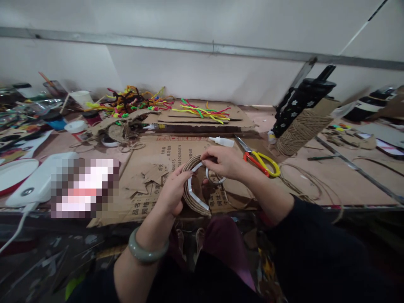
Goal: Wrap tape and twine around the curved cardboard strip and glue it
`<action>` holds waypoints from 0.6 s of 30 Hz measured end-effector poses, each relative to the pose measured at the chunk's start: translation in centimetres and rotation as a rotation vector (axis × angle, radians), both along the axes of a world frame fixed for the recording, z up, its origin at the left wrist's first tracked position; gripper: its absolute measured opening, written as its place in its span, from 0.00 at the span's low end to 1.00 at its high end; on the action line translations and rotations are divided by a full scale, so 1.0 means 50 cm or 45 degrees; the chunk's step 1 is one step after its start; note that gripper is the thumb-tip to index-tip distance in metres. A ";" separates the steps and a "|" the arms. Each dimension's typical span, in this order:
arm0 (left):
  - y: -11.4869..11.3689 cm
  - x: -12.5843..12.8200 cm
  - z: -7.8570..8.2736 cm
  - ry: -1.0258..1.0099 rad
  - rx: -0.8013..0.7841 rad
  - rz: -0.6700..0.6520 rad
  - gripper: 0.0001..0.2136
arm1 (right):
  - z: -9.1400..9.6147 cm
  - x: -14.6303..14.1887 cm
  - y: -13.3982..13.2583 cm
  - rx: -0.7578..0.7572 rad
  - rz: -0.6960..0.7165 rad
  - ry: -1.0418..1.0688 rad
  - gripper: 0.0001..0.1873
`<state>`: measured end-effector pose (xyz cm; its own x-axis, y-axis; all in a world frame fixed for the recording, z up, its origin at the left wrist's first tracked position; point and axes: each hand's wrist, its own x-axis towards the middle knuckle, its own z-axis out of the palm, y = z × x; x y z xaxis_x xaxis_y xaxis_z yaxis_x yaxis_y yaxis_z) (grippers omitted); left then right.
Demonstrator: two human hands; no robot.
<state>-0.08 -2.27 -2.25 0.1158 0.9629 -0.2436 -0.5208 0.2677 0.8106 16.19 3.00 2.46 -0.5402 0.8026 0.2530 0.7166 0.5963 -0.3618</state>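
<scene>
My left hand grips the near side of a twine-wrapped ring, held upright over the cardboard sheet. A white strip lines the ring's inner face. My right hand pinches the strip's free end at the top of the ring, and a small loop of the strip curls below its fingers. A grey-green bangle sits on my left wrist.
Yellow-and-red scissors and a small glue bottle lie just beyond my right hand. A big spool of twine stands at right. Coloured pipe cleaners and cups crowd the back left. Loose twine trails at right.
</scene>
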 end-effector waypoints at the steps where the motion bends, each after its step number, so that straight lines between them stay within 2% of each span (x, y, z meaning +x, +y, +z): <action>1: 0.001 0.001 0.000 -0.001 0.004 0.007 0.14 | 0.003 0.000 0.003 -0.004 0.012 -0.035 0.08; 6: 0.002 0.005 0.007 -0.006 0.017 0.012 0.12 | 0.025 -0.007 0.021 -0.066 0.093 -0.195 0.10; 9: 0.002 0.008 0.009 0.004 0.032 0.021 0.12 | 0.033 -0.016 0.024 -0.114 0.067 -0.245 0.11; 14: 0.005 0.008 0.014 0.002 0.042 0.028 0.15 | 0.041 -0.027 0.012 -0.094 -0.010 -0.212 0.14; 18: 0.011 0.011 0.042 0.035 0.100 0.033 0.12 | 0.051 -0.028 0.004 -0.025 -0.025 -0.142 0.14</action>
<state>0.46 -1.71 -0.16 0.0846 0.9818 -0.1699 -0.5038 0.1893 0.8428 14.81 3.20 5.01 -0.5483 0.8175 0.1762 0.7646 0.5754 -0.2903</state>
